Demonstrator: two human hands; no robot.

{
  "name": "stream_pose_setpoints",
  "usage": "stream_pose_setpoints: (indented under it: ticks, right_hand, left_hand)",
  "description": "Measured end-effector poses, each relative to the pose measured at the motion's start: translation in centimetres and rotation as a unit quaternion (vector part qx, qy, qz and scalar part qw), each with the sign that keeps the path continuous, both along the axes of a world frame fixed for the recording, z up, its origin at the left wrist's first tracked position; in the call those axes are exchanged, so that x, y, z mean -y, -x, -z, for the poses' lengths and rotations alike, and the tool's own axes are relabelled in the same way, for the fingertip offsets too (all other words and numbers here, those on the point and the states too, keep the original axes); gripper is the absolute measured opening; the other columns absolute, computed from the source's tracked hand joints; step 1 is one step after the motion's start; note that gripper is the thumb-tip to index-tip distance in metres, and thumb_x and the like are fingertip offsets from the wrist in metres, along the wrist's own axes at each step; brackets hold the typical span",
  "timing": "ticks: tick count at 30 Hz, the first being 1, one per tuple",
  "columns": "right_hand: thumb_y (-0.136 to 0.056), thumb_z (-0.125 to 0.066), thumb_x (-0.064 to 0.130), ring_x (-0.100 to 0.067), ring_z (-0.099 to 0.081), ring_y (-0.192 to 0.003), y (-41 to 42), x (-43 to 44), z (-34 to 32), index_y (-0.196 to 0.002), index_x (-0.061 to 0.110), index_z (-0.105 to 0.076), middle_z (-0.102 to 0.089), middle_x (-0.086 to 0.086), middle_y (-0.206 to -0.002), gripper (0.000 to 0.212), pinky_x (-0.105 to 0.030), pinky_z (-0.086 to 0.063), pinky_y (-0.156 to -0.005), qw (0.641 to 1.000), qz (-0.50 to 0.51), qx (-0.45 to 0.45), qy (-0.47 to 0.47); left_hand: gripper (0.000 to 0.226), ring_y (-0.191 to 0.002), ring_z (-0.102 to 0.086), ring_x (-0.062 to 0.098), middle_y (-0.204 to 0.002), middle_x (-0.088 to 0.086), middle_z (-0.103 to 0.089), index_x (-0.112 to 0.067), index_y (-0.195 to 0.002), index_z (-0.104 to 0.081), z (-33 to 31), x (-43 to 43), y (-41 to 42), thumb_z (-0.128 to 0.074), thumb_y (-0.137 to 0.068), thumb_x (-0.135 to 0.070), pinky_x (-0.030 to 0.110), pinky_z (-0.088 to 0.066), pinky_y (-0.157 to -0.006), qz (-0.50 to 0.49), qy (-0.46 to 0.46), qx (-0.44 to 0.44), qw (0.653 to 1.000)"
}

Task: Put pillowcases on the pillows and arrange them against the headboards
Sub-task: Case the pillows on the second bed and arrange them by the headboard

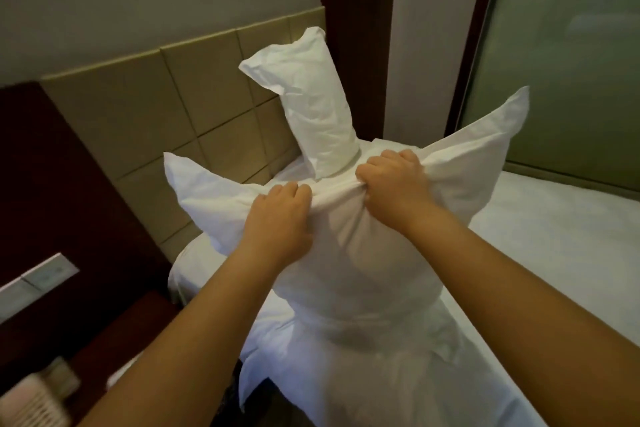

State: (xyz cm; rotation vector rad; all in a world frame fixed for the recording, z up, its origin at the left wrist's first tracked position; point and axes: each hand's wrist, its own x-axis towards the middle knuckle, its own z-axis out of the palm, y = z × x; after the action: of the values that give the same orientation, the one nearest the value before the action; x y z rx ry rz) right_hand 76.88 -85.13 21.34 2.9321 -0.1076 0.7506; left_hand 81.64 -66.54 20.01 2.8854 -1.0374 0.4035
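A white pillow in its pillowcase (360,263) stands upright in front of me over the bed, its two top corners sticking out left and right. My left hand (277,215) grips the bunched top edge of the pillowcase. My right hand (394,180) clenches the same edge a little to the right. Behind them a second white pillow (311,104) stands on end against the beige tiled headboard (149,107). The open end of the pillowcase hangs loose at the bottom.
The bed with a white sheet (554,253) stretches to the right. A dark wooden wall panel and bedside table (114,329) lie to the left, with a switch plate (38,276). A frosted glass wall (568,80) stands at the right.
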Motion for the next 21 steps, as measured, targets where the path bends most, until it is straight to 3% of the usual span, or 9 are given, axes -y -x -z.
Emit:
stream_pose_setpoints:
  ticks: [2,5,8,12,16,21]
  right_hand:
    - [-0.07,-0.058,0.003,-0.029,-0.055,-0.078,-0.4,0.1,0.4,-0.072,0.014,-0.062,-0.061,-0.004,-0.075,0.012,-0.038,-0.037,-0.077,1.0,0.004,0.015,-0.018]
    - [-0.052,-0.066,0.001,-0.027,-0.054,-0.061,-0.1,1.2,2.1,-0.059,0.015,-0.057,-0.056,-0.002,-0.059,0.018,-0.034,-0.041,-0.065,0.999,-0.045,0.008,-0.019]
    - [-0.06,-0.053,0.012,-0.025,-0.051,-0.061,0.8,3.2,4.6,-0.06,0.016,-0.053,-0.054,-0.001,-0.061,0.004,-0.034,-0.033,-0.066,0.993,-0.112,0.032,-0.036]
    - [-0.066,-0.038,0.03,-0.019,-0.032,-0.063,1.1,4.6,5.3,-0.063,0.02,-0.038,-0.05,-0.002,-0.063,0.011,-0.031,-0.027,-0.065,0.983,-0.154,0.07,-0.077]
    - [-0.068,-0.041,0.034,-0.019,-0.031,-0.076,0.0,4.6,4.3,-0.074,0.019,-0.036,-0.038,0.003,-0.076,0.016,-0.036,-0.028,-0.074,0.99,-0.109,-0.044,-0.079]
    - [-0.075,-0.049,0.033,-0.023,-0.038,-0.095,-2.4,5.1,3.6,-0.089,0.02,-0.04,-0.042,-0.001,-0.095,0.021,-0.04,-0.029,-0.087,0.974,-0.101,-0.191,-0.073]
  left_hand:
    - [0.02,-0.096,-0.051,0.019,-0.108,0.0,-0.058,-0.022,-0.107,-0.052,-0.3,1.4,-0.3,-0.053,-0.089,-0.031,0.033,-0.044,-0.087,-0.047,-0.036,0.004,0.998]
    - [0.024,-0.099,-0.058,0.022,-0.106,0.002,-0.063,-0.022,-0.108,-0.061,0.1,3.6,-0.2,-0.053,-0.092,-0.037,0.034,-0.043,-0.089,-0.164,-0.089,-0.082,0.979]
    - [0.022,-0.096,-0.061,0.022,-0.102,0.001,-0.064,-0.021,-0.108,-0.066,1.6,5.1,0.3,-0.058,-0.091,-0.034,0.032,-0.045,-0.085,-0.202,-0.081,-0.13,0.967]
    - [0.021,-0.1,-0.061,0.025,-0.107,0.003,-0.064,-0.021,-0.109,-0.063,1.7,6.3,0.8,-0.054,-0.092,-0.029,0.035,-0.047,-0.083,-0.217,-0.06,-0.113,0.968]
    - [0.02,-0.099,-0.06,0.026,-0.105,0.002,-0.064,-0.021,-0.106,-0.063,0.7,7.0,0.1,-0.053,-0.09,-0.027,0.033,-0.042,-0.075,-0.223,-0.066,-0.09,0.968]
    - [0.018,-0.097,-0.06,0.025,-0.104,0.002,-0.064,-0.022,-0.103,-0.062,1.7,7.8,-2.8,-0.055,-0.091,-0.033,0.035,-0.046,-0.082,-0.23,-0.054,-0.113,0.965]
